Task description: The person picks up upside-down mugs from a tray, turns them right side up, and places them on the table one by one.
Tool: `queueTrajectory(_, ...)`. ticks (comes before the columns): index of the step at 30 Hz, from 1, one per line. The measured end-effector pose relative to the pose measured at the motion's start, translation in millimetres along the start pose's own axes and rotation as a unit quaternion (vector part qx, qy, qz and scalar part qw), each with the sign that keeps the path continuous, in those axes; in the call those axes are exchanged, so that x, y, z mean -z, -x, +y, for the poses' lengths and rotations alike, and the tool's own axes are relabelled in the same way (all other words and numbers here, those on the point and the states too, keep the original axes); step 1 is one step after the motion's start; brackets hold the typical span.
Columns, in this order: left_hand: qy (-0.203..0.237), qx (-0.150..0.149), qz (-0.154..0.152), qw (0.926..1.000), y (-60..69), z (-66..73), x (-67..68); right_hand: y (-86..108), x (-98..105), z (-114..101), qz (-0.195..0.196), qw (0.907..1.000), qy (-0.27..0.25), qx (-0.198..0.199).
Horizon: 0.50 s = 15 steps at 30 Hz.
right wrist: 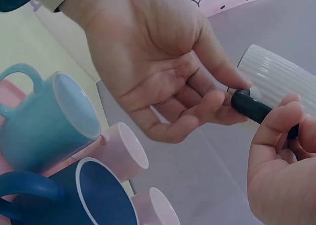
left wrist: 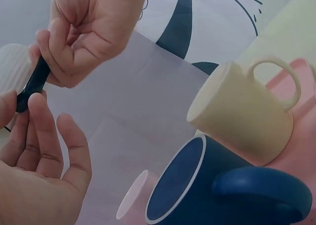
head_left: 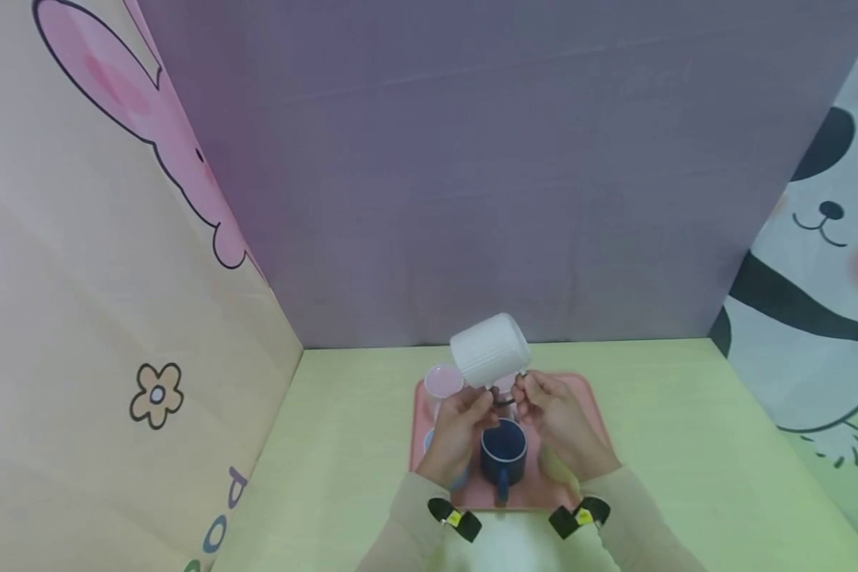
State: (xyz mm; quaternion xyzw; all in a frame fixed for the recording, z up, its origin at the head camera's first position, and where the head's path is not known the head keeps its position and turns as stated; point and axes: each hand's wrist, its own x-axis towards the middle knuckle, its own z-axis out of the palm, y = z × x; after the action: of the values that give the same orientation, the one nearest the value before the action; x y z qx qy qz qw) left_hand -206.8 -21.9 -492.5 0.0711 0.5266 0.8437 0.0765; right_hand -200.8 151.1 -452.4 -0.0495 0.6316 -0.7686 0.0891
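Note:
A white ribbed mug point(head_left: 488, 349) with a dark handle point(right wrist: 254, 108) is held up on its side above the pink tray. My left hand point(head_left: 461, 429) pinches one end of the handle between thumb and fingers. At the handle's other end, my right hand point(head_left: 561, 417) pinches with thumb and fingertips. In the left wrist view only a strip of the white mug point(left wrist: 12, 69) shows behind the hands. Just below the hands stands a navy mug point(head_left: 504, 459), upright on the tray with its handle toward me.
The pink tray point(head_left: 588, 395) sits on a pale yellow-green table point(head_left: 350, 445). On it are a light-blue mug point(right wrist: 49, 121), a cream mug point(left wrist: 242, 111) and two pale pink cups, one point(head_left: 443, 383) at the back left. A grey-purple wall point(head_left: 429, 199) rises behind the table.

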Motion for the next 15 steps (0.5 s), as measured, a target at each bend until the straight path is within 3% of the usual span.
queueTrajectory(6, 0.008, 0.004, 0.016, 0.9998, 1.9, 2.8, -2.5, -0.8, 0, 5, -0.001, 0.9999, -0.013, -0.003)
queueTrajectory(15, -0.025, -0.010, 0.001, 0.9996, 4.6, 2.6, -4.3, -4.1, 3, 15, 0.025, 0.9997, 0.004, -0.003)
